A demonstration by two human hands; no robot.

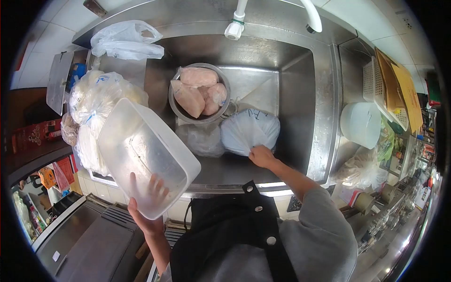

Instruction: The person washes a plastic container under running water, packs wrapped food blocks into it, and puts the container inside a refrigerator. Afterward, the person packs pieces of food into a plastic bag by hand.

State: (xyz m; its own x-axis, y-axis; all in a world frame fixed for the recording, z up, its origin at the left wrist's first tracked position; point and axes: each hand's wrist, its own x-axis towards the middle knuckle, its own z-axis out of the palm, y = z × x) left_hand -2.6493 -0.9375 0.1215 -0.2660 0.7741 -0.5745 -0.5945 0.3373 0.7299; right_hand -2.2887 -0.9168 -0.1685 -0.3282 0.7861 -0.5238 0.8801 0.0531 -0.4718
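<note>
A translucent white plastic container (141,155), tilted with its open side facing right, is held by my left hand (148,207); the fingers show through its near end. In the steel sink, my right hand (263,156) pinches the gathered top of a filled white plastic bag (249,131) with dark writing on it. Left of that bag lies a clear plastic bag (202,139). Behind them stands a round metal bowl (172,101) with several pale pink pieces of meat (199,76), some in clear wrap.
Filled plastic bags (101,94) crowd the left counter, below a white carrier bag (124,42). A white faucet (235,29) hangs over the sink's far edge (268,35). At the right are a white tub (361,124), a basket (371,80) and cardboard (404,89).
</note>
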